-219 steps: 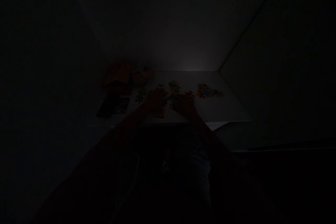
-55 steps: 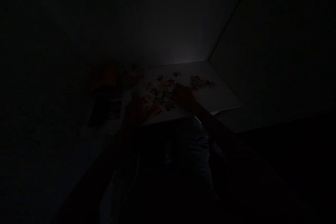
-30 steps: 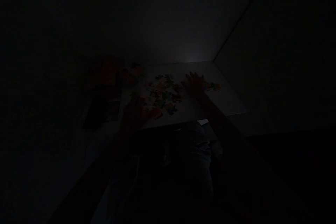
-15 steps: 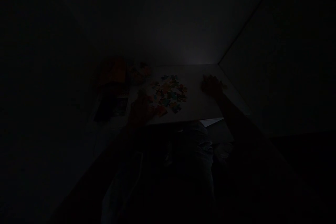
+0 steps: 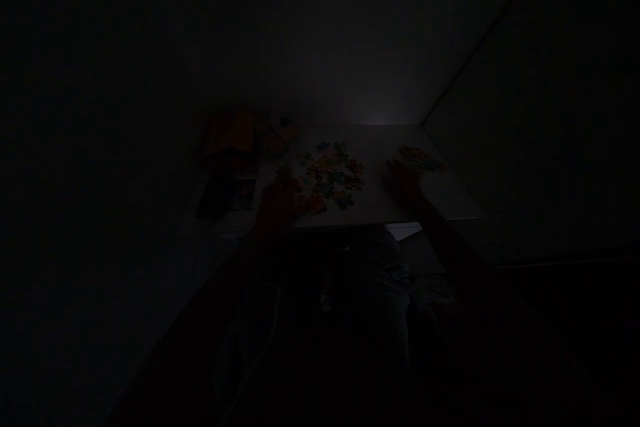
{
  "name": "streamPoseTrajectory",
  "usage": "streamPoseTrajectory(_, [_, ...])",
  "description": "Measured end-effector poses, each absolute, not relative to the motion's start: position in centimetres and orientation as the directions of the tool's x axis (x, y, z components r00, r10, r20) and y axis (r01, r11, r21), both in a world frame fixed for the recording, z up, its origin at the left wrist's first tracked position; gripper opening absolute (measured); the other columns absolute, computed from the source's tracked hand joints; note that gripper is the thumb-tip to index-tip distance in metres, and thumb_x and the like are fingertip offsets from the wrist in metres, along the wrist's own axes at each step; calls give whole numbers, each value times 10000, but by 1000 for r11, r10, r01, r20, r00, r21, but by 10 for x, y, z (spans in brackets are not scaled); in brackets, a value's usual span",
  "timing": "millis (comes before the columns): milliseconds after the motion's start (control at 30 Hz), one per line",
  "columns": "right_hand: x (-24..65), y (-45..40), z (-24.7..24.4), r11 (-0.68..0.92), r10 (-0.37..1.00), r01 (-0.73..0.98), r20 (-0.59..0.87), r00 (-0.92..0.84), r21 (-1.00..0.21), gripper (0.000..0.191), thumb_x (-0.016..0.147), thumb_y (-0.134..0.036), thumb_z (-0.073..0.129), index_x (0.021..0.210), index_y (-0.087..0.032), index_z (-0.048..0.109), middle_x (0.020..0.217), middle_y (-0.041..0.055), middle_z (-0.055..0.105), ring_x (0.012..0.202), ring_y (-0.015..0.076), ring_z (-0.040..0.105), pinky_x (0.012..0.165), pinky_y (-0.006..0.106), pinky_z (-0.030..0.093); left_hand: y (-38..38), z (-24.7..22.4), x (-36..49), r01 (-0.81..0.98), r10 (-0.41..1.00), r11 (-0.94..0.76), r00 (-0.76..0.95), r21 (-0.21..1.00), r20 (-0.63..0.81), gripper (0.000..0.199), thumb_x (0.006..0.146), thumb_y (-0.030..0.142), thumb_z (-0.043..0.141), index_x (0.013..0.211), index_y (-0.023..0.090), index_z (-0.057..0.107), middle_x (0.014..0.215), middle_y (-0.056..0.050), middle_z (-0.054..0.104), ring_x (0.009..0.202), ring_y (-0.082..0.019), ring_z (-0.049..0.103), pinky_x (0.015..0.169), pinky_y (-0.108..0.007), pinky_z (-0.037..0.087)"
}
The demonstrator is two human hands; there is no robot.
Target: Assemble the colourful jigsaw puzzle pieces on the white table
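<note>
The scene is very dark. Several colourful jigsaw puzzle pieces point(image 5: 336, 179) lie scattered in the middle of a white table point(image 5: 373, 207). My left hand point(image 5: 277, 205) rests at the left edge of these pieces, fingers apart, touching or just over the nearest ones. Nothing plainly shows in its grasp. To the right, my right hand point(image 5: 403, 185) is over the tabletop with its fingers stretched out and nothing visible in them. Just beyond it lies a small group of puzzle pieces point(image 5: 421, 159).
An orange bag or box point(image 5: 230, 130) stands at the back left, with more puzzle pieces point(image 5: 277, 137) beside it. In front of it is a dark picture or sheet point(image 5: 245, 193). Walls close off the table's back and right side. My legs point(image 5: 380, 273) are below the front edge.
My right hand has drawn back toward me from the right-hand group of pieces, which now shows. My left hand stays by the middle pieces. The whole view has shifted slightly.
</note>
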State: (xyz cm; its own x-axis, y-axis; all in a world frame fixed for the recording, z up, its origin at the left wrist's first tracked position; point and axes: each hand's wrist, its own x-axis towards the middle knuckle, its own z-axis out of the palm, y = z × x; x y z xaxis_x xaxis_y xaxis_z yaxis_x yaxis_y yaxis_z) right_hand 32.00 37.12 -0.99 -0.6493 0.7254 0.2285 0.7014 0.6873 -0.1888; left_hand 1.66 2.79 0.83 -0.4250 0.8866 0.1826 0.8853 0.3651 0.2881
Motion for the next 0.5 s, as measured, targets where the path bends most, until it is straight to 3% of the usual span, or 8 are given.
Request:
streamPoseTrajectory(133, [299,302,-21,786,617,570,259,-743,-239,652,1242,-593,514,1825,-398,731,1931,102,654,1818,459,554,1491,763,426,28,5,16,899,893,336,-399,280,210,687,1200,573,796,1777,213,703,1995,-242,542,1906,-454,450,1519,-649,438])
streamPoseTrajectory(200, [292,280,-24,805,592,544,269,-760,-236,602,1231,-660,575,1756,-455,787,1879,76,695,1773,466,596,1451,755,490,28,2,15,905,891,325,-391,274,232,723,1182,555,813,1800,204,683,2024,-245,499,1935,-450,399,1535,-646,414])
streamPoseTrajectory(400, [288,268,-30,844,526,470,223,-821,-260,643,1154,-742,789,1704,-412,829,1844,91,722,1674,459,660,1415,696,542,25,-1,11,920,901,288,-354,265,250,841,1103,611,938,1778,188,669,2025,-273,481,1902,-468,450,1524,-629,415])
streamPoseTrajectory(500, [290,271,-28,863,490,443,182,-853,-243,701,1145,-688,855,1713,-278,833,1871,167,703,1696,494,596,1397,677,509,26,-1,10,915,899,302,-367,267,240,812,1111,624,932,1748,182,690,1981,-280,537,1855,-471,511,1513,-622,427])
